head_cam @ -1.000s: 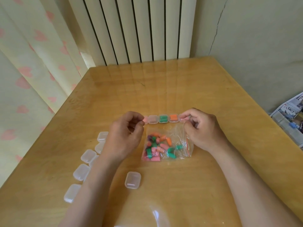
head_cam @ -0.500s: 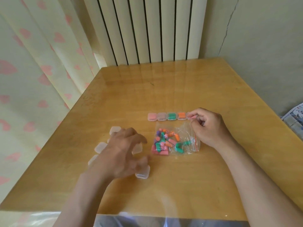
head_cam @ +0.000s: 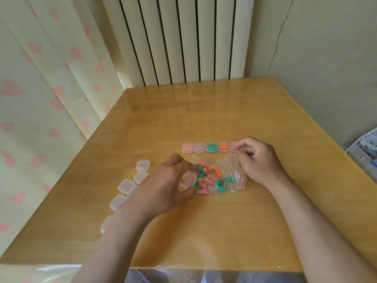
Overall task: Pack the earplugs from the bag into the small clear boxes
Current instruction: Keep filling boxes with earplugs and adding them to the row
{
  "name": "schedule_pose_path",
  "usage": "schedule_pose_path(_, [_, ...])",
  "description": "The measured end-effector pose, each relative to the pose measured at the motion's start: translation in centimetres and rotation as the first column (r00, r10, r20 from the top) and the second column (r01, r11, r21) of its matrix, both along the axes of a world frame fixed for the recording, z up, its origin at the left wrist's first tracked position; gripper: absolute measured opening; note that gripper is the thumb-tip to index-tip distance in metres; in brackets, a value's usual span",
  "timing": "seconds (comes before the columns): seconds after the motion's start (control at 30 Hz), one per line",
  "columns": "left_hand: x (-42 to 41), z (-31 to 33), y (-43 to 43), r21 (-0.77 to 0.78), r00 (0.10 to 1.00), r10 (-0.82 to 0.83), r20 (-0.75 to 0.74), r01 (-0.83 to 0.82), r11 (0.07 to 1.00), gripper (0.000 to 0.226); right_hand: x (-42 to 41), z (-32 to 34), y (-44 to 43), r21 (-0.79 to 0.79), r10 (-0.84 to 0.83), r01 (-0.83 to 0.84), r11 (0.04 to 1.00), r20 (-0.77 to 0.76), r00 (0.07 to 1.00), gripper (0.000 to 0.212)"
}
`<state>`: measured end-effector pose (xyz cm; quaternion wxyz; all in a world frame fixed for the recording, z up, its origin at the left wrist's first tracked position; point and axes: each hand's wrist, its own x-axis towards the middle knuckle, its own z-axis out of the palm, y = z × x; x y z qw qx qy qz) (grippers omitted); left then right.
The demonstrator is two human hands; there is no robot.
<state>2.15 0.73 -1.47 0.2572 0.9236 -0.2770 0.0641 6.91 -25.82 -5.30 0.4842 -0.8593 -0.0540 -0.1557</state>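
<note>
An empty clear box is held between the curled fingers and thumb of the left hand, just at the left end of the bag. The hand is blurred, so the grip cannot be read more finely. The fingers of the right hand are curled, and the bag's right end is pinched by them at its red strip. The bag is laid flat about the middle of the worktop. The earplugs, pink, green, orange and one purple, are heaped inside it toward its left end. Just beyond the bag, toward the far edge, a row of filled boxes is set side by side: pink, pale pink, green, orange and a fifth partly covered by the right fingertips. More empty boxes are strung in a loose line toward the left edge, some hidden under the left forearm. A newspaper is seen past the right edge.
</note>
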Motion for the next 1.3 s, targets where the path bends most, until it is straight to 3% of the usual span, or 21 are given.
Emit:
schedule_pose_path(0.17, [1.9,-0.3,-3.3,-0.242,0.997,-0.022,0.076,0.04,0.969,0.036,-0.1,0.7,0.2,0.196,0.031,-0.028,0.98,-0.015,0.999,0.014])
schedule_pose_path(0.33, [4.0,-1.3,-6.1,-0.315,0.986,0.012,0.167,0.041,0.948,0.043,-0.5,1.4,0.7,0.384,0.168,-0.126,0.915,-0.078,0.983,0.011])
schedule_pose_path(0.57, [4.4,-2.9,-6.8,-0.392,0.975,0.031,0.22,0.06,0.918,0.047,-0.6,1.2,1.4,0.378,0.269,-0.23,0.897,-0.054,0.962,0.009])
schedule_pose_path(0.77, [4.2,-3.4,-6.9,-0.375,0.955,0.009,0.295,0.107,0.921,0.043,-0.7,1.1,1.6,0.312,0.325,-0.288,0.905,-0.072,0.943,0.034])
schedule_pose_path(0.9, [4.0,-3.7,-6.7,-0.401,0.963,-0.004,0.269,0.116,0.909,0.045,-0.9,1.1,1.7,0.264,0.315,-0.289,0.92,-0.061,0.947,0.034])
schedule_pose_path(1.03, [3.8,-3.8,-6.6,-0.454,0.968,-0.002,0.251,0.12,0.883,0.044,-1.0,1.4,1.9,0.327,0.325,-0.283,0.902,-0.081,0.942,0.028])
schedule_pose_path(1.3, [3.5,-3.9,-6.7,-0.468,0.963,0.022,0.267,0.109,0.877,0.033,-1.6,2.2,2.1,0.401,0.411,-0.325,0.857,-0.149,0.899,0.036])
